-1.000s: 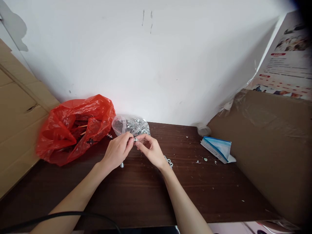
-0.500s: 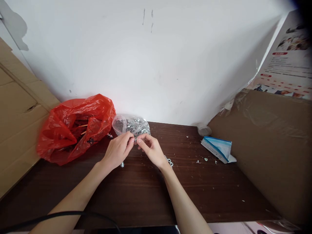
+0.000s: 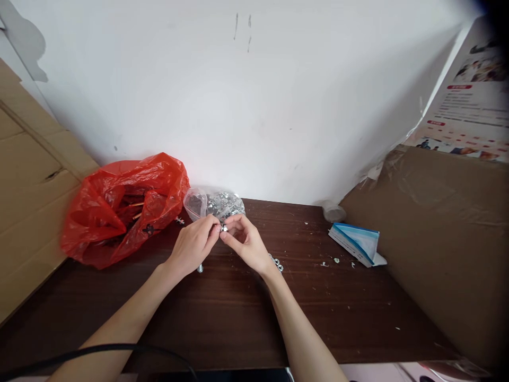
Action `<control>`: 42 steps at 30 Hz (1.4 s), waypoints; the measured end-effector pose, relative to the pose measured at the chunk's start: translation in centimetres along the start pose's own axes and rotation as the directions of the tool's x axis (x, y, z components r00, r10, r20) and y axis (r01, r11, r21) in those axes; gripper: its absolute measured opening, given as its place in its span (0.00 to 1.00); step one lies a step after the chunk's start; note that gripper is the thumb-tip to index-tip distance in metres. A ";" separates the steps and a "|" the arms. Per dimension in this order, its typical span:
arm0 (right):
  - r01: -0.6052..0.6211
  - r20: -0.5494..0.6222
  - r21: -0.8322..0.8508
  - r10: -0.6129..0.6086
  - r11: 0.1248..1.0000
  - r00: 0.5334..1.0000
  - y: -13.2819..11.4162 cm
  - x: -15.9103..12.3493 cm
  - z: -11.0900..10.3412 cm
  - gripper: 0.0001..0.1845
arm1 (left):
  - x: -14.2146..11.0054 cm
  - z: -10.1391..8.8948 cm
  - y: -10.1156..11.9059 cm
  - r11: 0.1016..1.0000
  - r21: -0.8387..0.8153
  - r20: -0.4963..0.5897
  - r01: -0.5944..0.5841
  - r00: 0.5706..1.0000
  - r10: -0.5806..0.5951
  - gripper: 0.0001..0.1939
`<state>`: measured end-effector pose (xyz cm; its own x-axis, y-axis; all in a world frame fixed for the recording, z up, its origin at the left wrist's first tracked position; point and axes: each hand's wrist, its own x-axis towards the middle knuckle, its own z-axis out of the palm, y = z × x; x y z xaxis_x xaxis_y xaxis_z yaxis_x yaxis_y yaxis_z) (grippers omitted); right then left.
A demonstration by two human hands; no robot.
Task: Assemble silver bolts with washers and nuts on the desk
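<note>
My left hand (image 3: 193,245) is closed around a metal bolt (image 3: 199,268) whose lower end sticks out below the fist. My right hand (image 3: 246,243) pinches a small silver nut (image 3: 224,228) at the bolt's top end, fingertips of both hands touching. Just behind the hands lies a clear plastic bag of silver nuts (image 3: 217,205). A few loose nuts (image 3: 276,262) lie on the dark wooden table (image 3: 222,313) by my right wrist.
A red plastic bag (image 3: 123,204) with long parts inside lies at the left. A blue-and-white paper packet (image 3: 356,243) and a small clear cup (image 3: 333,213) sit at the right. Cardboard sheets flank both sides. A black cable (image 3: 99,351) crosses the near edge.
The hands stay in place. My right fingers have shifted slightly around the nut at the bolt's top.
</note>
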<state>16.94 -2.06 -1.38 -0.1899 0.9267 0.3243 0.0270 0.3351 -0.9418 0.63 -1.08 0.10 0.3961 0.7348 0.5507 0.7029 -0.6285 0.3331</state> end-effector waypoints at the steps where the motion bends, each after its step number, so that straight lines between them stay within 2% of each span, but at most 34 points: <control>1: -0.005 0.009 0.011 0.005 1.000 1.000 0.1 0.0 0.0 0.17 | 0.0 0.0 0.0 1.000 0.000 0.003 0.001 1.000 -0.001 0.11; 5: -0.031 0.069 0.013 0.030 0.999 0.997 0.2 0.0 -0.1 0.16 | 0.0 0.1 0.0 1.000 -0.004 0.008 0.001 1.000 -0.001 0.11; 8: -0.004 0.038 0.048 0.002 0.999 0.999 0.1 0.0 0.0 0.13 | -0.1 0.1 -0.1 1.000 0.009 0.001 -0.003 1.000 0.003 0.11; 11: 0.020 0.006 0.070 -0.020 0.997 1.000 0.0 -0.1 -0.1 0.18 | -0.1 0.2 -0.2 1.000 0.020 -0.005 -0.009 1.000 0.010 0.10; 14: -0.016 0.050 0.025 0.014 1.000 0.999 0.1 0.0 -0.1 0.12 | -0.1 0.2 -0.2 1.000 0.017 -0.008 -0.018 1.000 0.018 0.11; 16: -0.010 0.059 0.025 0.009 1.000 0.998 0.1 0.0 -0.2 0.11 | 0.0 0.1 -0.1 1.000 0.014 -0.005 -0.015 1.000 0.015 0.11; 20: 0.002 0.031 0.117 -0.005 0.993 1.000 0.0 0.0 -0.2 0.17 | 0.0 0.0 -0.1 1.000 0.020 -0.004 -0.006 1.000 0.006 0.11; 23: -0.036 0.051 0.103 0.030 0.994 0.998 0.0 0.1 -0.3 0.13 | 0.0 0.1 -0.1 1.000 0.018 -0.004 -0.015 1.000 0.015 0.11; 27: -0.037 0.067 0.074 0.032 0.997 0.997 0.0 0.1 -0.4 0.13 | -0.1 0.1 -0.2 1.000 0.025 -0.007 -0.015 1.000 0.015 0.11; 30: -0.030 0.039 0.097 0.027 0.995 0.999 -0.1 0.1 -0.4 0.17 | -0.1 0.2 -0.2 0.999 0.032 -0.011 -0.017 1.000 0.017 0.10; 36: -0.069 0.088 0.103 0.060 0.992 0.994 0.0 0.1 -0.3 0.13 | -0.1 0.2 -0.3 1.000 0.022 -0.005 -0.023 1.000 0.023 0.10; 40: -0.054 0.059 0.155 0.045 0.986 0.997 0.1 0.1 -0.3 0.19 | -0.2 0.3 -0.4 0.999 0.028 -0.016 -0.026 1.000 0.027 0.10; 42: -0.079 0.066 0.144 0.070 0.986 0.995 0.2 0.1 -0.3 0.17 | -0.2 0.3 -0.4 0.999 0.026 -0.019 -0.028 0.999 0.029 0.10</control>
<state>17.23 -1.82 -1.50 -0.2520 0.9346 0.2511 -0.0994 0.2331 -0.9674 0.44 -0.87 -0.37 0.4051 0.7114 0.5743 0.7066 -0.6422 0.2971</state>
